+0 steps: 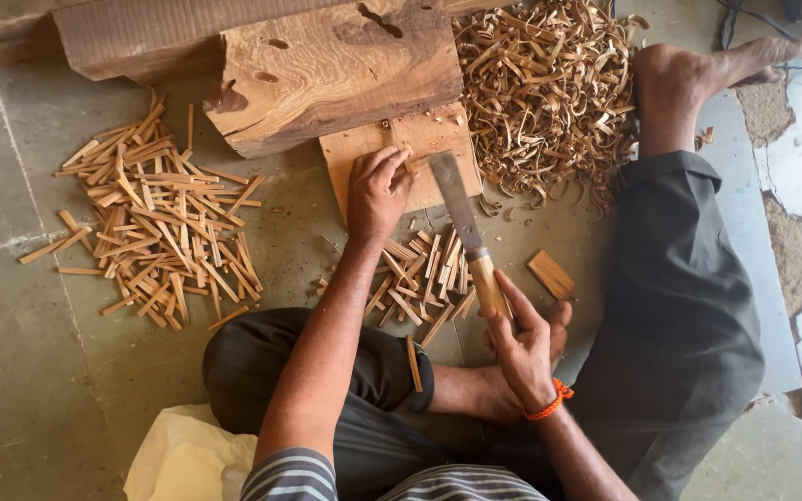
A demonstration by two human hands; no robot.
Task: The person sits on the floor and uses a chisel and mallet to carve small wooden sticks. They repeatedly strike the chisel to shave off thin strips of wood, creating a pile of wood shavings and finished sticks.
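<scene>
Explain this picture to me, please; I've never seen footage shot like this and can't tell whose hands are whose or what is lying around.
There is one picture, from a camera on the person's head, looking down at their own lap and hands as they sit on a stone floor. The right hand grips the wooden handle of a broad knife, blade pointing away. The left hand rests on a small wooden board set against a big wood block, and seems to pinch a small piece there. Cut wooden sticks lie piled on the left, more sticks lie below the board, and curly shavings on the right.
</scene>
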